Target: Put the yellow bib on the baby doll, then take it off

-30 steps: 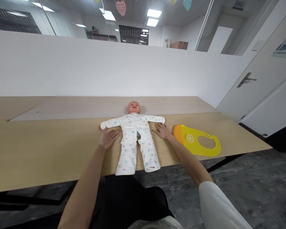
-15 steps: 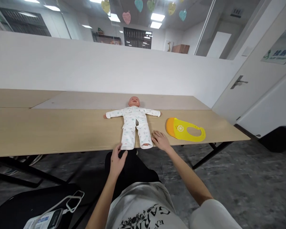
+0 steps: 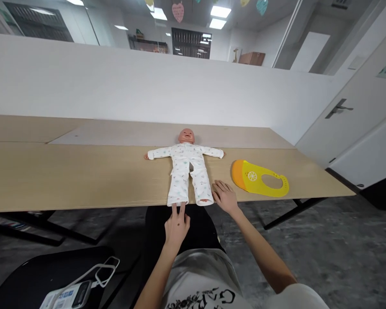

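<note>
A: White-suited baby doll (image 3: 185, 169), where?
B: On its back on the wooden surface (image 3: 83, 176), arms spread.
A: Hands?
B: Both open, nothing gripped; left hand (image 3: 177, 227) has fingertips at the trouser cuff (image 3: 177, 199); right hand (image 3: 224, 197) lies flat between doll and yellow silicone bib (image 3: 257, 178).

A baby doll (image 3: 185, 165) lies on a table (image 3: 67, 176), with a bib (image 3: 252, 178) just to its right and a wall (image 3: 148, 77) behind the table. The right hand (image 3: 225, 198) rests on the near edge, between them.
</note>
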Available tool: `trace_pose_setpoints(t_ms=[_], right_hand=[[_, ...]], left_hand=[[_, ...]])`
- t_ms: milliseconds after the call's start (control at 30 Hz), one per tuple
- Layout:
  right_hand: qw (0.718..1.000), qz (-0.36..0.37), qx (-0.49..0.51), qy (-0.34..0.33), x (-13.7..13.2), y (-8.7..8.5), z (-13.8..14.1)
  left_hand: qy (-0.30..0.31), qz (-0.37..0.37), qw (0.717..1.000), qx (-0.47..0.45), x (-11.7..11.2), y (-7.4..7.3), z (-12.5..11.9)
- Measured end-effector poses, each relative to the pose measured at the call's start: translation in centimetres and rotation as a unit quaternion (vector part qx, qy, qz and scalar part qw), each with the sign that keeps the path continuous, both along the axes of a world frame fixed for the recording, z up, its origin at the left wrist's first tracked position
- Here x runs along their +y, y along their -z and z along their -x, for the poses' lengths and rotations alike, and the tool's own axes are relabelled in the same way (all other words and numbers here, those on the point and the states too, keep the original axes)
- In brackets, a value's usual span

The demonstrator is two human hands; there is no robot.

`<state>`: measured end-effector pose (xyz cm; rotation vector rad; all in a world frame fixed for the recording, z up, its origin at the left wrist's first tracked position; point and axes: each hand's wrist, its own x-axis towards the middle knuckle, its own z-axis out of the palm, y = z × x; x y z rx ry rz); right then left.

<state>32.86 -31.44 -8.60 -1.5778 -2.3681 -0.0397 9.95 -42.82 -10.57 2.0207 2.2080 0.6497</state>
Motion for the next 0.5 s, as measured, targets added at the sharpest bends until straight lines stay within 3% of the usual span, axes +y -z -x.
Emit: trace_pose_setpoints(t_ms=[167,300,500], right_hand=[[0.996,-0.087,0.006,-0.01,-0.1,0.7,0.0],[0.99,-0.138,-0.005,-0.023,-0.2,1.1,-0.1],[0.988,-0.152,0.0,-0.036,-0.4,1.1,0.0]], left_hand=[[-0.002,0.016,0.998,0.058,0.4,0.1,-0.1],[0.042,-0.052,0.996,0.058,0.2,0.5,-0.5],[0.056,-0.11,0.991,0.053,-0.4,2.7,0.2]])
